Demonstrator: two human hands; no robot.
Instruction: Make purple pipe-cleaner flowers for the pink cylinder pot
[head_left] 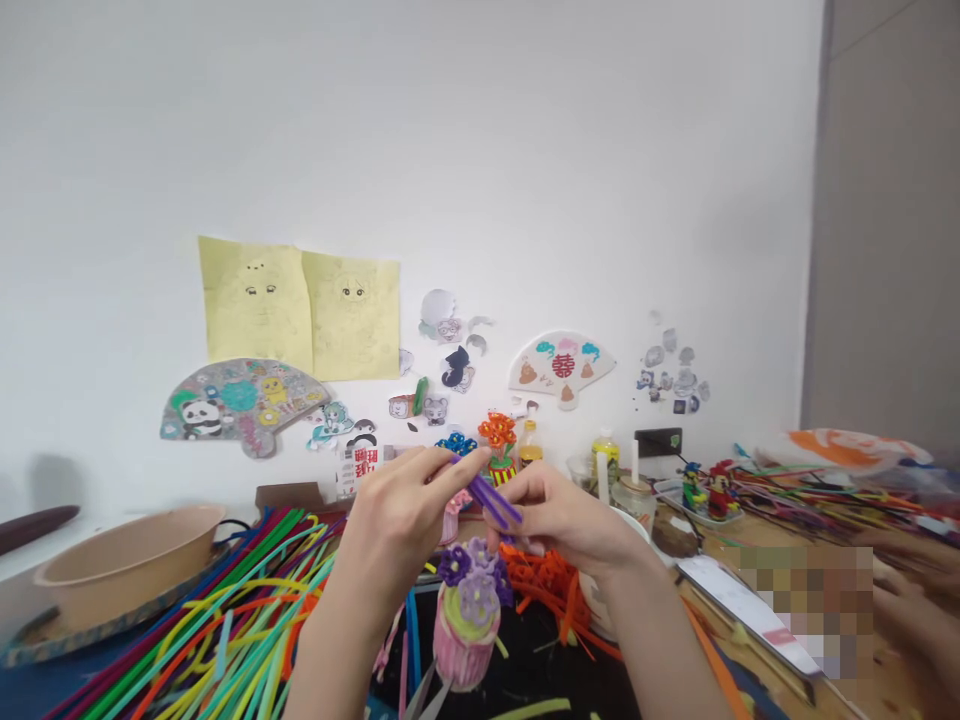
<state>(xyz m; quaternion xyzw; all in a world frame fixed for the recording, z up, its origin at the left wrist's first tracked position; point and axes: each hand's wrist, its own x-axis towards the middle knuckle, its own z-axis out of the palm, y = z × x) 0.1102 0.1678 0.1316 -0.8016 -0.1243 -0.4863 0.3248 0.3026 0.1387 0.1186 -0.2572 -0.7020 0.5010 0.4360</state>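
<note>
Between my hands is a folded purple pipe cleaner (491, 500), raised above the table. My left hand (409, 500) is closed on its upper end, and my right hand (551, 515) pinches around the lower end with bent fingers. Just below stands a small pink pleated pot (463, 655) with purple and lilac fuzzy flowers (478, 590) on top. The blades of a pair of scissors (429, 695) point up beside the pot. Orange fuzzy pieces (547, 585) lie behind my right wrist.
Many coloured pipe cleaners (247, 610) spread at the left, near a beige basin (127, 560). Orange flowers (497, 430) and bottles (604, 450) stand along the wall. A phone (750, 610) lies at the right, with another person's hand (911, 610) beyond it.
</note>
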